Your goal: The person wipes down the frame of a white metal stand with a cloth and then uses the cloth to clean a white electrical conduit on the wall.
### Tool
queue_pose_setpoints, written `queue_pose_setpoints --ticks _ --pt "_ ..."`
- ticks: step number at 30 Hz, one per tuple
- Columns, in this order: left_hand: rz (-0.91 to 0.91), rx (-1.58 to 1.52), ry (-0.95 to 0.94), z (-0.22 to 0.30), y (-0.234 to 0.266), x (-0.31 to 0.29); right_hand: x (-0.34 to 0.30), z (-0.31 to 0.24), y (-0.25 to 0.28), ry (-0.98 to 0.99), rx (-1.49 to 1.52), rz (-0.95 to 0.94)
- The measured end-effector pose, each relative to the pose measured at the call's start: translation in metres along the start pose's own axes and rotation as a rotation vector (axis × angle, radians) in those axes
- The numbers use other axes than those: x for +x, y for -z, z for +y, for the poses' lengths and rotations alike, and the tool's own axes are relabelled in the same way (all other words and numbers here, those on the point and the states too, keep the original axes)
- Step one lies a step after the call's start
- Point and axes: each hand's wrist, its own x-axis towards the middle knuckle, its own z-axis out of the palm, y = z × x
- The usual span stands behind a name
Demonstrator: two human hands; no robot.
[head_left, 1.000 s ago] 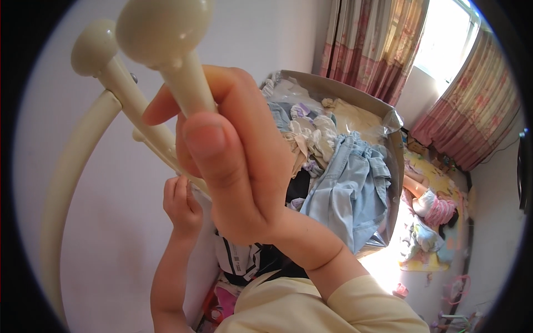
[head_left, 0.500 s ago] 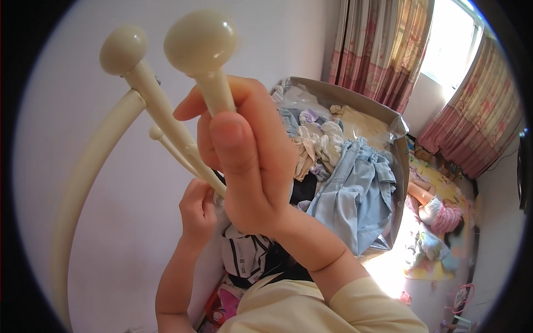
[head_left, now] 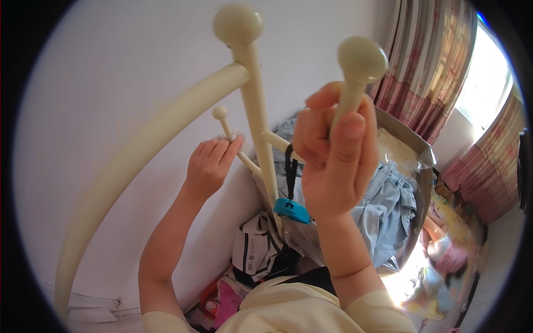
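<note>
A cream coat stand (head_left: 257,116) with round knobs and curved arms rises in front of me. My right hand (head_left: 338,155) is closed round one of its near pegs (head_left: 351,91), just below the large ball end. Farther left, my left hand (head_left: 210,166) is closed at a smaller knobbed peg (head_left: 221,115), fingertips against its stem. Something thin and translucent, perhaps plastic, shows at those fingertips. A teal device (head_left: 292,211) hangs by a black strap (head_left: 290,172) from an arm of the stand, beside my right wrist.
A large cardboard box (head_left: 408,133) holds heaped clothes, with light blue denim (head_left: 383,216) on top. A black and white bag (head_left: 255,247) lies below the stand. A white wall (head_left: 127,72) is at left. A person (head_left: 444,250) lies on a floor mat at right.
The view has shifted, and the stand and my right hand now appear farther right, that hand still gripping its peg. My left hand is higher, at the small peg. The teal device has come into sight.
</note>
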Motion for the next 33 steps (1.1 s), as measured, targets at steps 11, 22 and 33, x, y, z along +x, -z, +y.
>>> queue_pose_setpoints --ticks 11,22,33 --pt "0.186 -0.049 -0.004 -0.019 -0.007 0.024 0.002 0.001 -0.002 -0.032 -0.006 0.014" --pt "0.007 -0.311 0.351 0.04 -0.033 -0.018 0.005 0.002 0.004 -0.005 0.067 -0.035" --pt "-0.163 -0.387 0.478 0.048 -0.019 -0.035 0.001 0.009 -0.01 -0.09 0.008 -0.173"
